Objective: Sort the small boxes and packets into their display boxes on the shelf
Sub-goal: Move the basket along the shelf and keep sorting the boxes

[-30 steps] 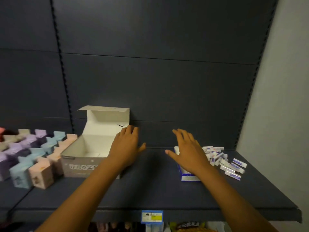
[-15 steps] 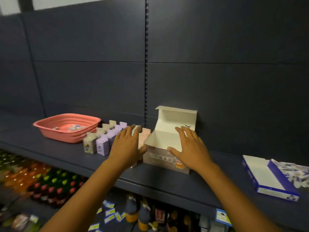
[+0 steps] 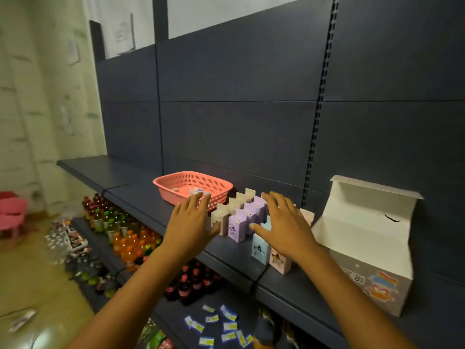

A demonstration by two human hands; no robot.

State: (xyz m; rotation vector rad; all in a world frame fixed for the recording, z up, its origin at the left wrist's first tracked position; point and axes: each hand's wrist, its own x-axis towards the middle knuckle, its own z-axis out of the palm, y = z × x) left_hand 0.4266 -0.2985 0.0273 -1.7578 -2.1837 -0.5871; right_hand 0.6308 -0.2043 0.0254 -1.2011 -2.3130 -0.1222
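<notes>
Both hands are shifting off the white display box (image 3: 362,238) toward the small pastel boxes (image 3: 247,217); the view is swinging left too. Left hand (image 3: 187,226) and right hand (image 3: 283,229) are hovering spread, fingers straight, holding nothing. Boxes are standing at 12 o'clock, display box at 3, pink basket (image 3: 176,182) at 11. Likely gathering comes next; the blue box is dropping out of view.

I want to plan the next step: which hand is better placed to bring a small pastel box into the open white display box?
Probably the right hand. It hovers open over the small pastel boxes, on the side nearest the open white display box. The left hand, also open, is on the far side, near the pink basket.
</notes>
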